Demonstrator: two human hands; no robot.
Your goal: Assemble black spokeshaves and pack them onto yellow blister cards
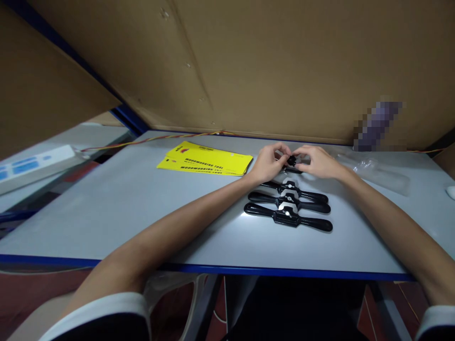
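Both hands meet at the far side of the table over a small black part (292,161). My left hand (270,163) pinches it from the left, and my right hand (314,161) closes on it from the right with thumb and fingers. My fingers cover much of it, so its exact kind is unclear. Just below lies a black piece (293,171), partly hidden. Nearer to me, several black spokeshaves with silver blade plates lie in a row, among them the nearest spokeshave (287,218) and the middle spokeshave (309,204).
Yellow cards (206,158) printed "WOODWORKING TOOL" lie overlapped at the left. Clear plastic bags (384,177) are at the right, below a blurred purple object (378,127). A white power strip (35,163) sits far left. A cardboard wall (270,71) closes off the back.
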